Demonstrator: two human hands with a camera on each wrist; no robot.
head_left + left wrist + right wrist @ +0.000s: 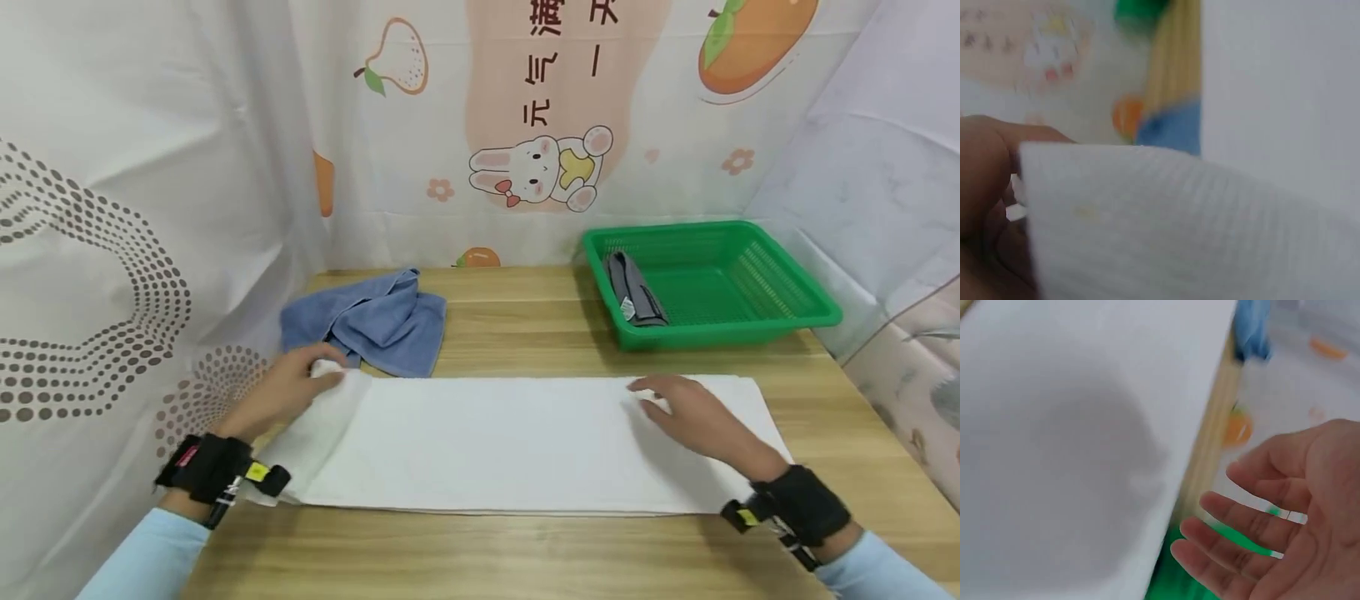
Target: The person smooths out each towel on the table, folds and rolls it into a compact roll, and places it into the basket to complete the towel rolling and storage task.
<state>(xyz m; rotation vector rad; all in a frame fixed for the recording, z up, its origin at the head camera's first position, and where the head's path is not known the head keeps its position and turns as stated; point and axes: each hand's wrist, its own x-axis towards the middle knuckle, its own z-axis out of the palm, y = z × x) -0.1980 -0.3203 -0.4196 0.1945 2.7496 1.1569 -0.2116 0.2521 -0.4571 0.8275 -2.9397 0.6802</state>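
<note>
A long white towel (487,442), folded into a wide strip, lies across the wooden table. At its left end my left hand (296,387) pinches the far corner and holds that end raised. In the left wrist view the lifted flap (1147,219) shows a ribbed weave and covers part of the fingers. Over the towel's right part hovers my right hand (686,417), its fingers loosely bent and holding nothing. The right wrist view shows those fingers (1247,522) spread a little apart, with a shadow on the white cloth below.
Behind the towel's left end lies a crumpled blue cloth (382,321). A green plastic basket (720,333) stands at the back right with a folded grey cloth (633,287) inside. Printed curtains (420,167) hang close around the table's back and sides.
</note>
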